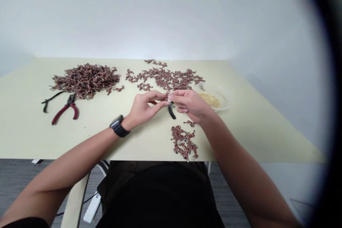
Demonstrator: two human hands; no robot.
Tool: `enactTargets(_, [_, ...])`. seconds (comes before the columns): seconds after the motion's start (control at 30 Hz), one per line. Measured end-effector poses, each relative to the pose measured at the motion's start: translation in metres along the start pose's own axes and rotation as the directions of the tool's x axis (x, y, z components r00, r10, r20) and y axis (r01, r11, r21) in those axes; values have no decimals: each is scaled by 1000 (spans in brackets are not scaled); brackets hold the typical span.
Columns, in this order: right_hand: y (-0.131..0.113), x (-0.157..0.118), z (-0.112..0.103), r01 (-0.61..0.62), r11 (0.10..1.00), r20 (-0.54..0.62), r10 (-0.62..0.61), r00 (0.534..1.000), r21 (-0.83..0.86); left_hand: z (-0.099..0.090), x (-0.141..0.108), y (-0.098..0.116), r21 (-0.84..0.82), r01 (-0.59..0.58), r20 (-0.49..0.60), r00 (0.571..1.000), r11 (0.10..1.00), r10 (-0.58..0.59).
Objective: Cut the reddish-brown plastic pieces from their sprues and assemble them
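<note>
My left hand [145, 108] and my right hand [189, 105] meet above the table, fingertips nearly touching. A small black-handled tool [171, 112] sticks out below my left fingertips, which seem to grip it. My right fingers pinch a small brown part [167, 96], though the fingers hide most of it. Many similar reddish-brown parts with thin wire legs lie around: a large heap [85, 81] at the left, a loose spread [165, 78] behind my hands, and a smaller group [184, 143] near the front edge.
A red-handled pair of pliers [65, 110] and a black-handled tool [52, 100] lie at the left of the pale yellow table [26, 131]. A clear plate [220, 104] holding yellowish grains [210, 100] stands at the right. A black watch [119, 126] circles my left wrist.
</note>
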State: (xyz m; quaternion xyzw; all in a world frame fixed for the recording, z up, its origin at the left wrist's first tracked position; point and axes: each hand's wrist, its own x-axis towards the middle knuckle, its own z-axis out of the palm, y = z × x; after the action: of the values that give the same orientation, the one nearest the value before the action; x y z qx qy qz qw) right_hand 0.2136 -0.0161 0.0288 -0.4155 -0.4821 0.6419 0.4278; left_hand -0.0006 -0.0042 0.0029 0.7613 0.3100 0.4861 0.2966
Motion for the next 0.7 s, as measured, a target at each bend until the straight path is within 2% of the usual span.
enactTargets(0.13, [-1,-1,1,-12,1000,12,12,1000,10,0,0,1,4,-16,5,1000,1000,16])
enactTargets(0.33, [0,-3,2,-13,999,34,11,999,40,-2,-1,0,135,-104,10,995,985,104])
enactTargets(0.7, [-3,-2,-1,-36,998,44,34,998,45,-2,0,3,77,-42,-5,999,996,42])
